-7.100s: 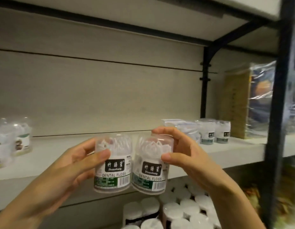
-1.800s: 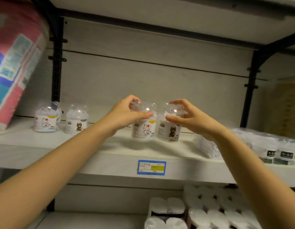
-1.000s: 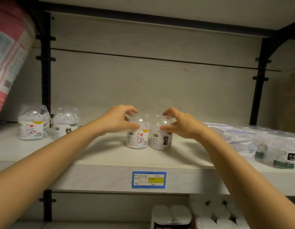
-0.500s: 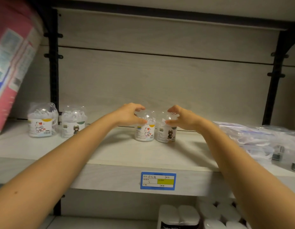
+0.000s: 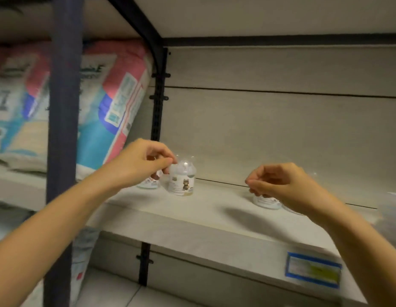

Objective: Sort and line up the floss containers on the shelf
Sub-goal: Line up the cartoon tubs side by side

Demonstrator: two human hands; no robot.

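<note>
Lining-up step: on the shelf [image 5: 214,220], the left hand [image 5: 139,167] curls over a half-hidden floss container [image 5: 148,185] beside the cat-label floss container [image 5: 181,181], the right hand [image 5: 281,185] curls above a third floss container [image 5: 264,201], grasp indeterminate for both; next, the separated containers probably need closing into one row.

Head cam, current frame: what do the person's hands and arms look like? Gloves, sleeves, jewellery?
The left hand and right hand are both bare: no gloves, and no rings show. The left forearm and right forearm are bare to the picture's edge, with no sleeve, watch or band in view. Motion blur hides finer detail such as nails.
</note>
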